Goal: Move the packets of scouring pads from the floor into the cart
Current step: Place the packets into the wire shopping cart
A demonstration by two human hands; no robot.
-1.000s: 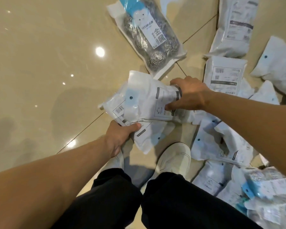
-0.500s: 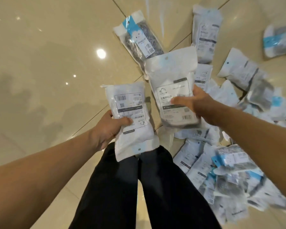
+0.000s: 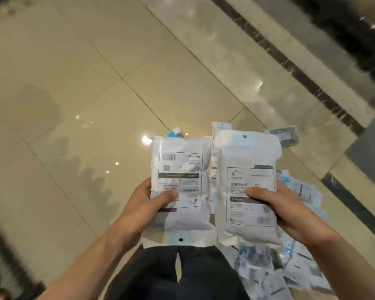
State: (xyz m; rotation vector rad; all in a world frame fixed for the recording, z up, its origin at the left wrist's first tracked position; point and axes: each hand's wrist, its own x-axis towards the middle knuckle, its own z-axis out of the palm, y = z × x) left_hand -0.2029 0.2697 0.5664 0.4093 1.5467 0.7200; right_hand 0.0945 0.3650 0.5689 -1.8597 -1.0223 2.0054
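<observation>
I hold two white packets of scouring pads side by side in front of me, label sides up. My left hand grips the left packet at its lower left edge, thumb on the label. My right hand grips the right packet at its lower right edge, thumb across the print. Both packets are lifted well above the floor. Several more packets lie in a heap on the floor at lower right, partly hidden by the held ones. No cart is clearly in view.
Glossy beige floor tiles spread left and ahead. A dark stripe in the floor runs diagonally at upper right. A grey object stands at the right edge. My dark trousers fill the bottom centre.
I have risen from the floor with a packet in each hand. The packets now sit closer together and higher, and the view has swung up toward the dark floor stripe.
</observation>
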